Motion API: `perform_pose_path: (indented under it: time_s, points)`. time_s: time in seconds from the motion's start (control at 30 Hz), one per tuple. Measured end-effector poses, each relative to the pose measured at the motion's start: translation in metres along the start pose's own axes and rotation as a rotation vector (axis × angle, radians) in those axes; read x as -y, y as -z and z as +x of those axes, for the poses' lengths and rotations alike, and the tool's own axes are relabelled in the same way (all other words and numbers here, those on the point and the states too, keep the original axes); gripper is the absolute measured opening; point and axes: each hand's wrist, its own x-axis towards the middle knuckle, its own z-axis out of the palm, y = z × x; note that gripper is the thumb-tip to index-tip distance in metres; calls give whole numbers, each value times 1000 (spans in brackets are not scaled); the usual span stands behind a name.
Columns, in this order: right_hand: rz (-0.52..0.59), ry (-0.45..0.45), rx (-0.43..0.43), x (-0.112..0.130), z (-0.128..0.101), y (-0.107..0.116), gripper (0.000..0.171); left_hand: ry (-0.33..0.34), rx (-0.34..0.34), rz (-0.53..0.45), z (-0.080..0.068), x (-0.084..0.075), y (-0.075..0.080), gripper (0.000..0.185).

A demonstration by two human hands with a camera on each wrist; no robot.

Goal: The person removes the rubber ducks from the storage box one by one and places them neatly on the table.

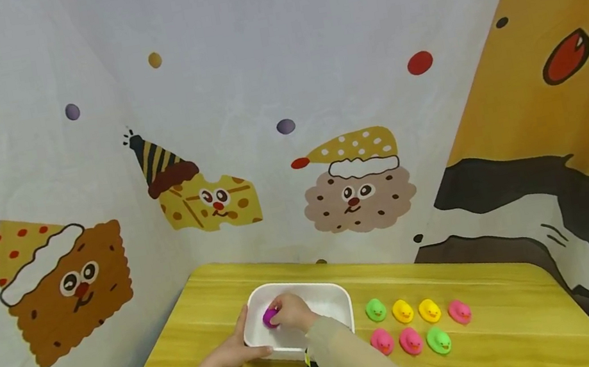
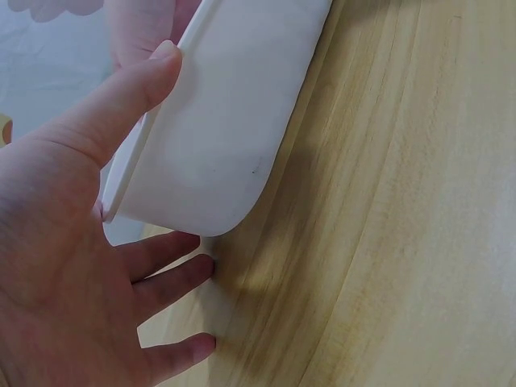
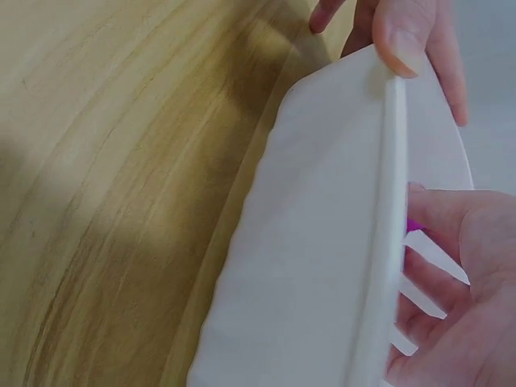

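Observation:
A white tub stands on the yellow wooden table. My left hand holds its near left corner, thumb over the rim and fingers beside the wall. In the left wrist view the left hand has its thumb on the tub rim and its fingers lie by the tub's base. My right hand reaches inside the tub and pinches a purple duck. In the right wrist view only a sliver of the purple duck shows behind the tub rim, next to my right hand.
Right of the tub, several small rubber ducks stand in two rows: a green duck, yellow ducks, pink ducks and another green duck. A printed cartoon cloth hangs behind and beside the table.

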Motion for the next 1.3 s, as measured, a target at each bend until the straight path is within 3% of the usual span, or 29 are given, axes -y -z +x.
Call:
perform_pose_path:
  time_s: [0.53, 0.8, 1.07, 1.3]
  points:
    - [-37, -46, -13, -1, -10, 14, 16, -26, -15, 4, 2, -6, -4, 113]
    - [-32, -33, -17, -5, -3, 20, 18, -29, -18, 14, -1, -6, -3, 112]
    - [1, -28, -21, -3, -8, 37, 19, 8, -1, -19, 0, -5, -2, 113]
    - [23, -37, 0, -4, -12, 48, 17, 37, -6, 17, -2, -3, 0, 114]
